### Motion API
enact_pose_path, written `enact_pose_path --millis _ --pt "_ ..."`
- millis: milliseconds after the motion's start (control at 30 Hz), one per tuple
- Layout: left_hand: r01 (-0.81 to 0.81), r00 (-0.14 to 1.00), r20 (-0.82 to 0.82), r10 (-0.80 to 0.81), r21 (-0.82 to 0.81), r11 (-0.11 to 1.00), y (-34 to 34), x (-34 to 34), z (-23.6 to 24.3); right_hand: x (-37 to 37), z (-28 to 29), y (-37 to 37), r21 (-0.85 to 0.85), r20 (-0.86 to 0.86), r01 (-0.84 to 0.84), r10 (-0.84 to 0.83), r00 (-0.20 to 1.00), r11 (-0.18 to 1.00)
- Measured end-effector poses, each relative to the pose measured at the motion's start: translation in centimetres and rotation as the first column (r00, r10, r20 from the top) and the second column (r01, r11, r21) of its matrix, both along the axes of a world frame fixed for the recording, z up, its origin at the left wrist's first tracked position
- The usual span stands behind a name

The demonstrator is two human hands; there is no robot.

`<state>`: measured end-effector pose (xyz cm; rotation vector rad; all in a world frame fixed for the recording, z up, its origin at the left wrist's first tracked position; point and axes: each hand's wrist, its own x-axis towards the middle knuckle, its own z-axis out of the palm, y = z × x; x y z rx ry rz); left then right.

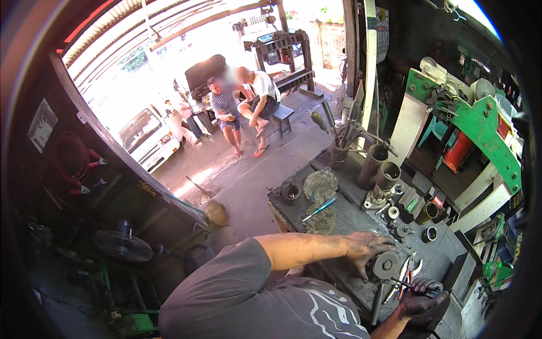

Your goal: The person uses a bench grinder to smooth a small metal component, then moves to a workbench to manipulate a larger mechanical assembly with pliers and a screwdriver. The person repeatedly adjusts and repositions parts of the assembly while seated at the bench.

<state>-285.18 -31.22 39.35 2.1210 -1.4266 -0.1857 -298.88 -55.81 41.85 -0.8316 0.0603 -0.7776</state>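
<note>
My left hand [368,251], blackened with grease, is closed around the side of a round metal part [387,263] with a flat disc face and a hole in its middle. My right hand [422,298], also greasy, grips a slim dark-shafted tool [400,281], whose far end reaches the disc's lower right edge; its exact kind is hard to make out. Beside the disc lie pliers [414,265] with a pale head and red on the handles. A dark bar-like handle [377,305] sticks out below the disc. My fingertips behind the part are hidden.
Metal cups of tools [339,155], a rag [320,185], a blue pen-like tool [319,209] and small machine parts [393,213] crowd the dark workbench [353,217]. A green metal frame [480,133] rises at right. Two people sit on a bench [284,114] outside. A broom [215,213] stands left.
</note>
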Motion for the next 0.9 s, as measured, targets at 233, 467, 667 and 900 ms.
enact_pose_path --millis 233,467,667,900 --pt "0.026 0.997 -0.077 -0.022 0.052 0.998 -0.4 1.2 -2.7 -0.5 -4.4 -3.5 0.091 0.099 -0.270 0.261 0.960 0.959" --pt "0.035 0.987 0.160 -0.029 -0.032 0.999 -0.2 1.6 -2.8 -2.0 -5.8 -2.5 0.319 0.042 -0.213 0.211 0.977 0.924" --pt "-0.001 0.998 0.055 -0.003 0.063 0.998 -1.5 0.6 0.6 -0.7 0.2 -0.2 -0.123 0.052 -0.130 0.137 0.989 0.984" --pt "0.004 0.998 0.060 -0.007 0.041 0.999 -1.2 0.8 0.3 -0.6 0.2 0.5 -0.145 0.043 -0.157 0.165 0.985 0.977"
